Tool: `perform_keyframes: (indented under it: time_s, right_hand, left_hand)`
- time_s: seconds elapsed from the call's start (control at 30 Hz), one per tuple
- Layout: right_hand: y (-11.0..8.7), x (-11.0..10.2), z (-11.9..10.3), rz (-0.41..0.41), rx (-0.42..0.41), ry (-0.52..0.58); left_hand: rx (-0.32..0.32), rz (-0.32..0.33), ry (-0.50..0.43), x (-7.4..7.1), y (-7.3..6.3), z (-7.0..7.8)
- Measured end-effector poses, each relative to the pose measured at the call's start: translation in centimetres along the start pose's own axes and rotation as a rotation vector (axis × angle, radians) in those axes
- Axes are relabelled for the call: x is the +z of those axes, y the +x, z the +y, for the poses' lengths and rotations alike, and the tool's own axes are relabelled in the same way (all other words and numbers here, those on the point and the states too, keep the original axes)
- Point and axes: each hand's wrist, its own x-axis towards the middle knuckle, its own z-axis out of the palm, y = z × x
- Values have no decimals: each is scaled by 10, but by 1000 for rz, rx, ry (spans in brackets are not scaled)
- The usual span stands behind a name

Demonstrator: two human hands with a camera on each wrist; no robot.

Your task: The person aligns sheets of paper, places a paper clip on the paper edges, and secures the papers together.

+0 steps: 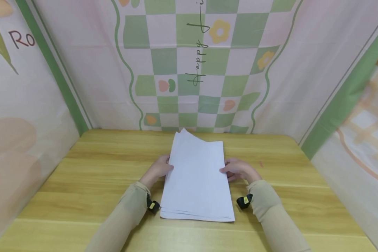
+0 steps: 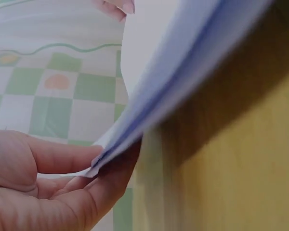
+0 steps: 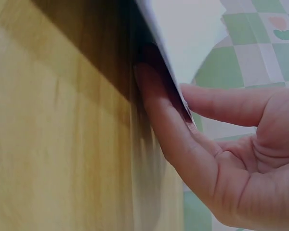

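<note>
A stack of white paper sheets (image 1: 196, 178) is held up by both hands, its far edge uneven and its near edge showing several layers slightly out of line. On its left side my left hand (image 1: 160, 166) pinches the edge, thumb on top and fingers underneath. My right hand (image 1: 238, 169) grips the opposite edge the same way. In the left wrist view, the layered edge of the paper (image 2: 178, 72) runs between thumb and fingers. The right wrist view shows the fingers of the right hand (image 3: 221, 159) beneath the sheets, above the table.
The wooden table (image 1: 107, 196) extends on both sides of the paper. A checkered, flower-printed curtain (image 1: 189, 59) hangs behind its far edge, with more printed cloth (image 1: 22, 115) at the left and right. Each wrist wears a small black camera (image 1: 245, 201).
</note>
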Motion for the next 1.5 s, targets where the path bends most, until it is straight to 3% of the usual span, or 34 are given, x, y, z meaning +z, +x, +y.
perform_keyframes:
  time_s: [0.5,0.8,1.13,1.5]
  right_hand:
    - [0,0,0,1,-65,103]
    - [-4,3,-7,90,-85,48]
    - [-6,4,-9,95,-177,29]
    - [-11,10,-17,152,-246,123]
  left_hand:
    - [-65,85,-141,1,4,3]
    - [-51,158,-177,1,2,10]
    - [-73,229,-266,1,-1,16]
    - [-19,301,-291,0,-7,25]
